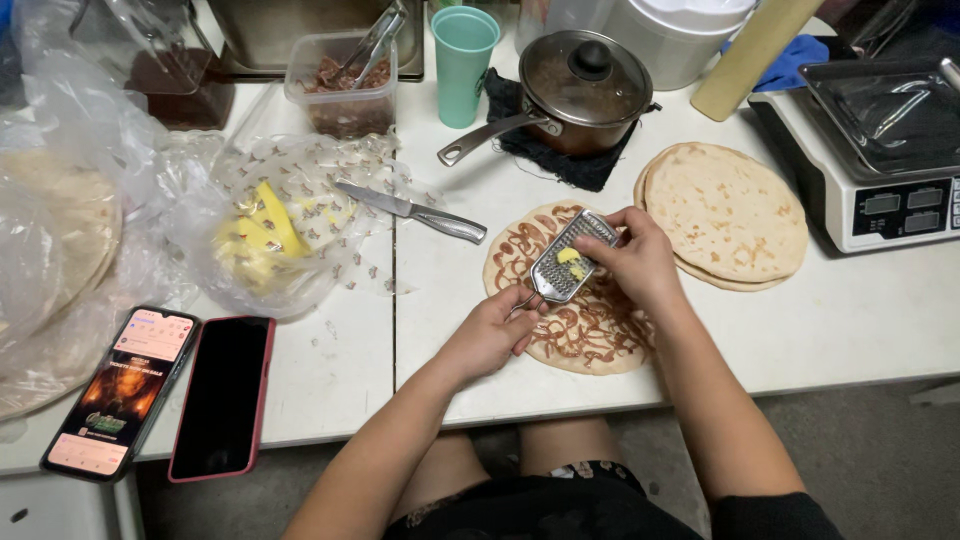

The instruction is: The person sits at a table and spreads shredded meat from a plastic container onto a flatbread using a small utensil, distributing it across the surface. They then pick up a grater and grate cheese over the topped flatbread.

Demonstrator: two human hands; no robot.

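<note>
A round flatbread [600, 345] with brown sauce swirls lies on the white table [860, 310]. Above it I hold a small metal grater [570, 258] tilted. My left hand [490, 330] grips the grater's handle at its lower end. My right hand [632, 258] presses a small yellow piece of cheese [568, 256] against the grater's face.
A stack of plain flatbreads [728, 212] lies to the right, a scale [870, 160] beyond it. A lidded pot [580, 90], green cup [464, 62], meat tub with tongs [348, 82], knife [412, 210], bagged yellow cheese [265, 235] and two phones [170, 395] stand around.
</note>
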